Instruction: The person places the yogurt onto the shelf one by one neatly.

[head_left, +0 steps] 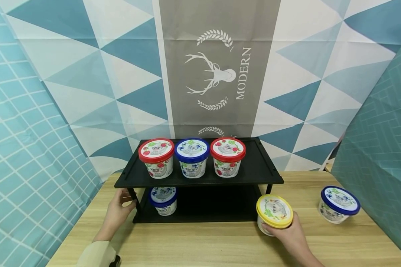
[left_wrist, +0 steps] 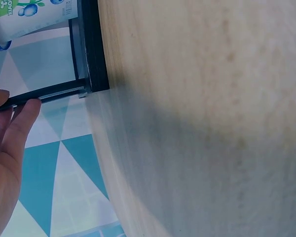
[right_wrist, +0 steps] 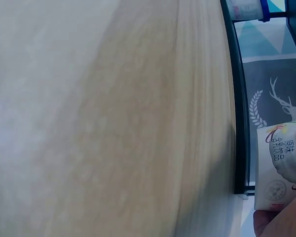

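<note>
My left hand (head_left: pixel 117 209) grips the left front post of a black two-tier rack (head_left: pixel 200 181), with thumb and fingers on either side of the post (left_wrist: pixel 54 92). In my right hand (head_left: pixel 292 237) is a yellow-lidded tub (head_left: pixel 274 211), held upright just in front of the rack's right end. The right wrist view shows only part of this tub's white printed side (right_wrist: pixel 281 168). On the rack's lower tier, near the left post, stands a blue-lidded tub (head_left: pixel 163 200).
The top tier carries a red-lidded tub (head_left: pixel 156 157), another blue-lidded tub (head_left: pixel 192 157) and a second red-lidded tub (head_left: pixel 228 157) in a row. One more blue-lidded tub (head_left: pixel 339 204) stands on the wooden table (head_left: pixel 187 244) at the right. A patterned cloth (head_left: pixel 127 74) hangs behind.
</note>
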Available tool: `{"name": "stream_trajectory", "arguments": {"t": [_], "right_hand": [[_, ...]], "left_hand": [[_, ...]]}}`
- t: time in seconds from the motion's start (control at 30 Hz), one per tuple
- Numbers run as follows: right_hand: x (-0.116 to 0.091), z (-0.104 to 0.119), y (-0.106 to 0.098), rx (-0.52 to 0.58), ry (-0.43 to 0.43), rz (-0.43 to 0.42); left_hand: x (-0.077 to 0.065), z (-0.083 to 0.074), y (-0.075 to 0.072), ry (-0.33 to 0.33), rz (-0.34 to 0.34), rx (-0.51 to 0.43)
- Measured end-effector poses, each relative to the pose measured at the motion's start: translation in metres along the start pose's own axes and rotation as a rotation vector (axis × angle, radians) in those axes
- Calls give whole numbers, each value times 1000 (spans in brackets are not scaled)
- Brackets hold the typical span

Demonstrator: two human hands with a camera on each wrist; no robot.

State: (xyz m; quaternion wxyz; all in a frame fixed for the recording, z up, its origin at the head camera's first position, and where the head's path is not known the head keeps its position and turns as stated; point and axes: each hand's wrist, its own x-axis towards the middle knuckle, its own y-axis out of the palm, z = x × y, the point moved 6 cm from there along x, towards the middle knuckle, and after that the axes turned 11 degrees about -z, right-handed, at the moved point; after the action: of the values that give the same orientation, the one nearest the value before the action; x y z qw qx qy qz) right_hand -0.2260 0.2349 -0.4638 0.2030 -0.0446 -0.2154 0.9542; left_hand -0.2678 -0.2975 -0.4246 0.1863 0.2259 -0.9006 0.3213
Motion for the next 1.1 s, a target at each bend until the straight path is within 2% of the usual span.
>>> {"name": "stream_trajectory", "arguments": {"t": [0.87,1.0,1.1], "right_hand": [[-7,9,14,24,-13,-29],[-7,12,16,23,-29,-29],[-5,17,17,35,-76,-37]], "left_hand": [[0,1,0,-2,-2,4],[0,1,0,-1,-6,2],[0,0,0,-6,-5,3]]}}
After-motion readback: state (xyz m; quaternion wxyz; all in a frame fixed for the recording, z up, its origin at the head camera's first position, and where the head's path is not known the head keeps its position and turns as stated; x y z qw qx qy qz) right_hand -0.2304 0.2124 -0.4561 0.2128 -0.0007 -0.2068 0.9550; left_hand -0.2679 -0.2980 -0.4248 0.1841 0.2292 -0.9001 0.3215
